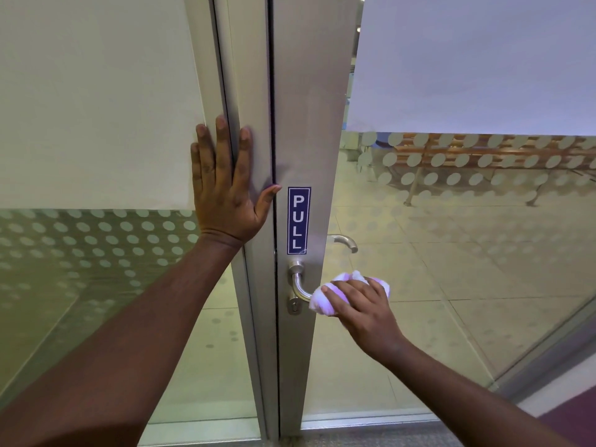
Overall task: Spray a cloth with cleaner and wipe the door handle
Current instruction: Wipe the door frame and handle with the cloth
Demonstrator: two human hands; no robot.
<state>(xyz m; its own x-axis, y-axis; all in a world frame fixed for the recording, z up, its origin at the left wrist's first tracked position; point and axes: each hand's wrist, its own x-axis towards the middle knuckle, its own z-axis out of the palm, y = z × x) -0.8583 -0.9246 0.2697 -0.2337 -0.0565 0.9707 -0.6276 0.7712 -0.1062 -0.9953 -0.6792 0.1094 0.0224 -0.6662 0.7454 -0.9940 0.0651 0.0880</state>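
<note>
Brushed-metal lever door handle (pixel 298 287) sits on the alu door stile (pixel 317 124), curved neck coming out of a round rose, w/ a keyhole cylinder (pixel 294 306) just below it. The handle's horizontal bar is wrapped by a soft, fluffy white cloth (pixel 325 301), bunched into a lump w/ a purple tint from the light. Right hand (pixel 364 309) is closed round that cloth & the bar under it, grip pressed down over the top, fingers curled; cloth bulges out at both ends of the hand.

Left hand (pixel 224 195) lies flat on the neighbouring frame post (pixel 245 91), grip spread wide, palm & all 5 digits touching metal, thumb tip reaching the dark seam between post & door. It holds nothing.

One blue vertical sticker (pixel 299 220) w/ white letters "PULL" is stuck on the stile directly above the handle. A 2nd lever handle (pixel 345 241), same satin metal, shows thru the glass on the far side of the door.

Glass panels (pixel 467 253) either side: smooth, frosted solid band up top, rows of frosted dots beneath, clear lower down. Pale square floor tiles (pixel 419 333) seen thru the glass; wood-slat bench (pixel 483 153) w/ metal legs well beyond.
</note>
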